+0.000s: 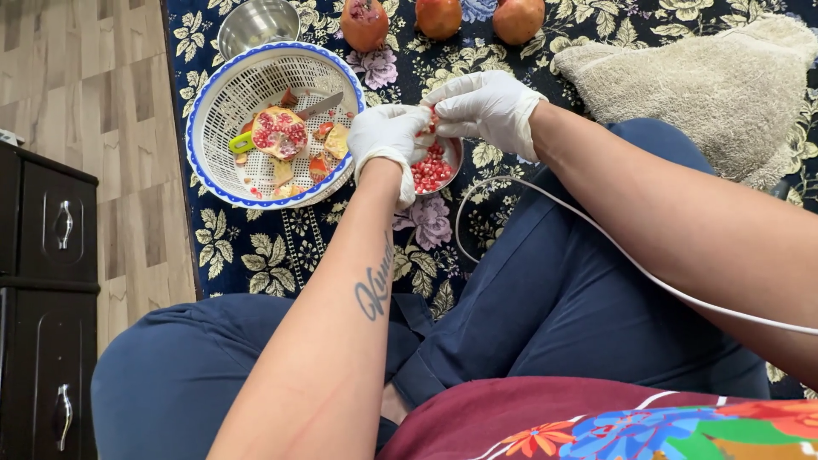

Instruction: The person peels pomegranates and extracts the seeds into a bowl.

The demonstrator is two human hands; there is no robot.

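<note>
Both my hands wear white gloves and meet over a small steel bowl [452, 156] filled with red pomegranate seeds [430, 170]. My left hand [388, 136] and my right hand [486, 106] together grip a piece of pomegranate [432, 124], mostly hidden between the fingers. To the left stands a white perforated basket with a blue rim [213, 94]. It holds a cut pomegranate half [279, 133], peel scraps and a knife [319, 106] with a green handle.
An empty steel bowl [256, 24] sits behind the basket. Three whole pomegranates [439, 17] lie at the far edge of the floral rug [256, 247]. A beige towel [707, 85] lies at right. A dark cabinet [47, 298] stands at left; a white cable [545, 204] crosses my lap.
</note>
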